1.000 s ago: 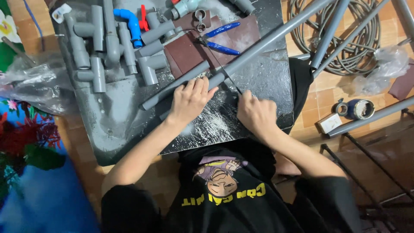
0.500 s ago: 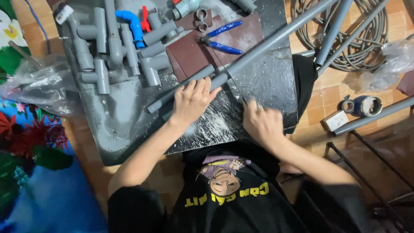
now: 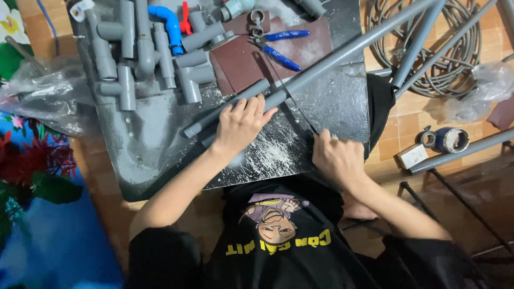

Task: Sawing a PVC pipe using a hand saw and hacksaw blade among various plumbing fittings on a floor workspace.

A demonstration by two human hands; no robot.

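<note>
A long grey plastic pipe [image 3: 342, 56] lies slanted across a dark board [image 3: 150, 155] dusted with white shavings. My left hand [image 3: 241, 122] presses down on the pipe near its lower end, next to a shorter grey pipe [image 3: 225, 109]. My right hand [image 3: 334, 155] is closed on a thin dark saw blade [image 3: 300, 115], which runs up to the pipe just right of my left fingers. My black printed shirt fills the bottom of the view.
Several grey pipe fittings [image 3: 134, 59], a blue elbow [image 3: 168, 18], blue-handled pliers [image 3: 278, 45] and brown sheets [image 3: 241, 64] lie on the board's far part. A coiled hose [image 3: 444, 53], more pipes [image 3: 460, 152], a tape roll [image 3: 450, 140] and plastic bags [image 3: 48, 96] surround it.
My right hand has drawn the blade back toward my body, down and to the right. My left hand stays pressed on the pipe.
</note>
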